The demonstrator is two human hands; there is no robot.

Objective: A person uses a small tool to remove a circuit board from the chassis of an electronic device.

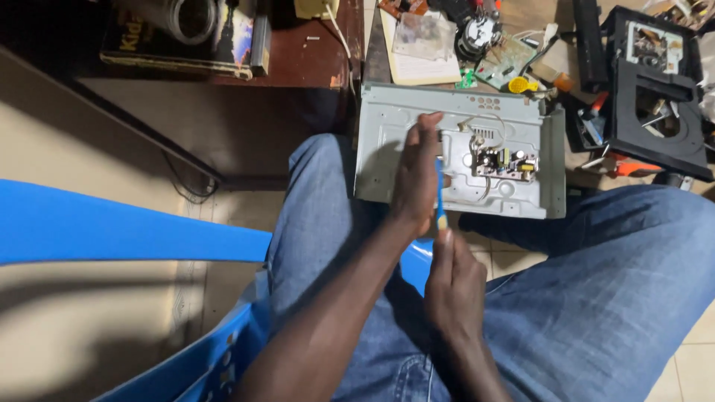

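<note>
A grey metal chassis tray (387, 141) rests on my knees, with a small circuit board (505, 163) and white wires inside it. My left hand (415, 175) is held flat and upright over the tray's middle, fingers together, with its palm against the shaft of a blue-handled screwdriver (440, 195). Just below it, my right hand (454, 286) is closed around that screwdriver's lower end, which stands nearly vertical. The tool's tip is hidden behind my left hand.
A black disc-player housing (655, 112) lies at the right. Loose boards, a yellow part (523, 85), papers (421, 52) and wires crowd the table behind the tray. A dark wooden table with a book (186, 41) stands at upper left. I sit in a blue plastic chair (112, 231).
</note>
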